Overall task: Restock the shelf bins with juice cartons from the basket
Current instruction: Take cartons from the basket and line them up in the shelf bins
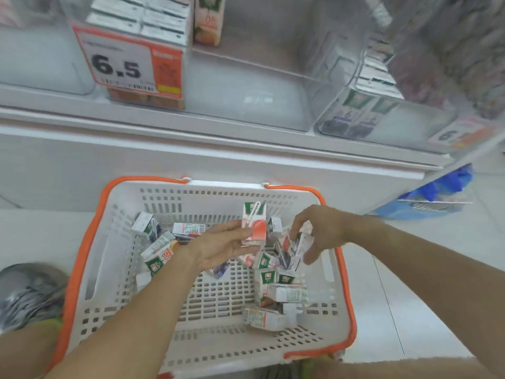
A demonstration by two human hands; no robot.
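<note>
Left hand [224, 246]: is holding one red-and-white carton [254, 225] upright above the middle of the basket, thumb on the near face and fingers wrapping the lower half.
Right hand [318, 233]: is reaching down into the right part of the pile with fingers curling round a tilted carton [300, 246]; whether the grip is fully closing cannot be told, as the fingertips are blurring.
Basket [191, 348]: white slotted plastic with an orange rim, is sitting on the floor in front of the shelf base; loose juice cartons [273, 283] are lying jumbled, mostly in its centre and right side.
Shelf bins: clear bin [240, 99] at far centre is showing much bare space; the far-left bin behind the price tag [128, 64] is carrying stacked cartons; the far-right bin [382, 116] is partly filled.
Weight, judged: small single-serve cartons, light enough for one hand each.
Stiffness, judged: paperboard walls are giving under hard squeezing; moderate pinch pressure is advisable.
Surface, judged: coated print is looking smooth, so slipping is possible with a loose hold.
Fragile point: the straw [255, 207] attached to one face is likely peeling off if rubbed.
Grasp zone, judged: across the two broad faces near mid-height, clear of the straw and the folded top.
</note>
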